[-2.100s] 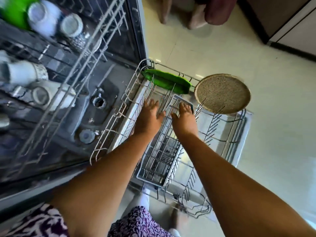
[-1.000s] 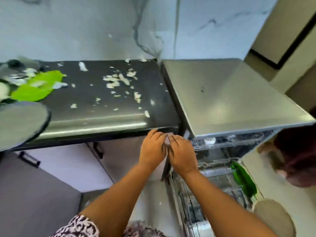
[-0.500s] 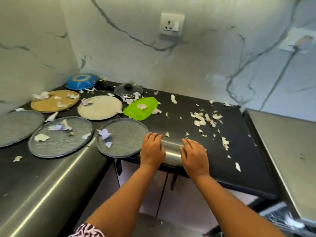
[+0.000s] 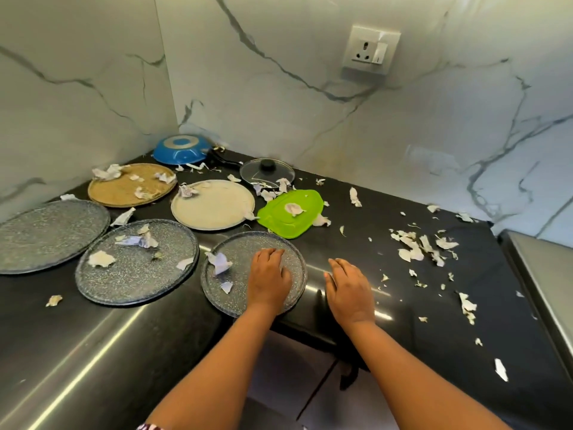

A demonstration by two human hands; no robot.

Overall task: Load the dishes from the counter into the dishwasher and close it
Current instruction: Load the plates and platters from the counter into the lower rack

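Several dishes lie on the black counter [image 4: 387,293]. Nearest is a grey speckled plate [image 4: 235,274] at the counter's front edge, with paper scraps on it. My left hand [image 4: 269,279] rests flat on its right half, fingers relaxed. My right hand [image 4: 348,288] hovers open over bare counter just right of that plate, holding nothing. Behind lie a green lid [image 4: 291,214], a cream plate [image 4: 213,208], a tan plate [image 4: 131,184], two more grey plates [image 4: 136,262] [image 4: 49,234], a blue bowl [image 4: 181,149] and a glass lid [image 4: 267,172]. The dishwasher's racks are out of view.
Torn paper scraps [image 4: 418,246] litter the counter's right part. The dishwasher's steel top [image 4: 545,274] shows at the right edge. Marble walls meet in a corner at the back left, with a wall socket [image 4: 370,49] above. Cabinet fronts [image 4: 297,377] lie below the counter edge.
I turned from the dishwasher's lower rack to the counter. Both hands moved forward over the counter edge, and my left hand came down onto the nearest grey plate.
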